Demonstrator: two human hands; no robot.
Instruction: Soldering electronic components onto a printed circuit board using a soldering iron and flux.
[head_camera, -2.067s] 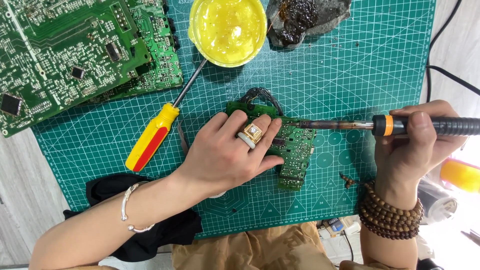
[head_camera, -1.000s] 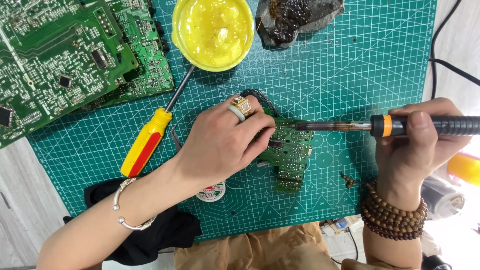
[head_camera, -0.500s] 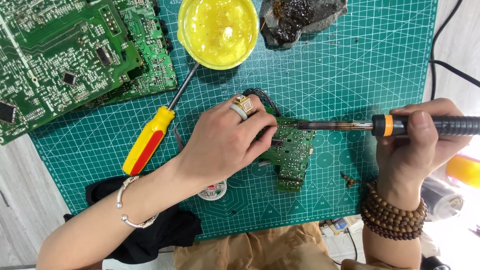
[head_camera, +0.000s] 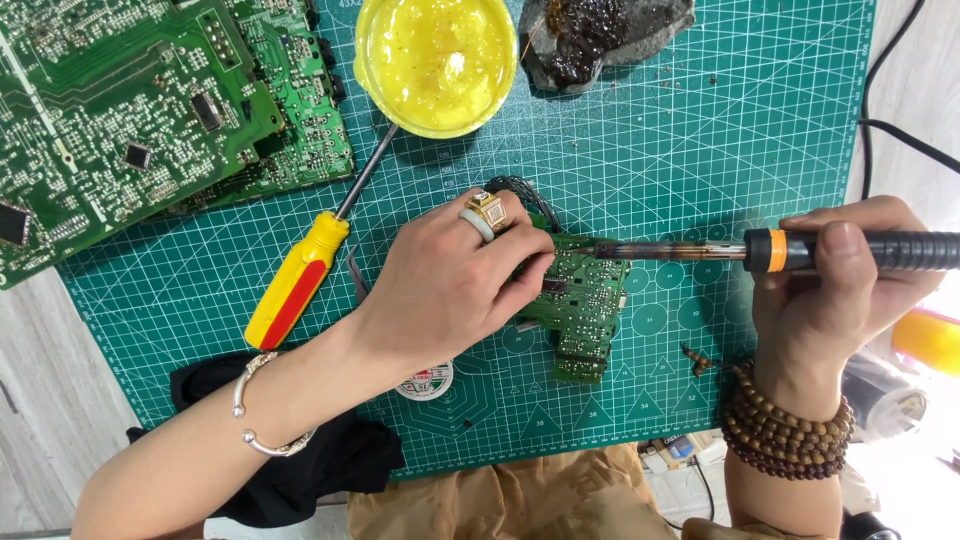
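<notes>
Green cutting mat (head_camera: 700, 130) covers the work surface, and a small circuit board (head_camera: 580, 305) lies near its middle. The left hand (head_camera: 450, 285) rests over the board's left part, fingers curled down and pinching at its edge; whether they grip something thin there I cannot tell. The right hand (head_camera: 835, 285) is closed firmly around the handle of a soldering iron (head_camera: 770, 250), whose tip touches the board's upper edge just beside the left fingertips.

That small board looks light and stiff but fragile (tiny parts cover its face), so it is best held by its bare edges, well clear of the hot tip. It would likely slide easily on the mat unless pressed down.

Counted: one small board, one iron, one yellow-handled screwdriver (head_camera: 300, 280) lying apart to the left, one round tub of yellow paste (head_camera: 435, 60) at the top, one dark crusted lump (head_camera: 600, 35) beside it, and two large circuit boards (head_camera: 130, 120) overlapping at the upper left. A small round spool (head_camera: 428, 380) peeks from under the left wrist, near a black cloth (head_camera: 320, 460).
</notes>
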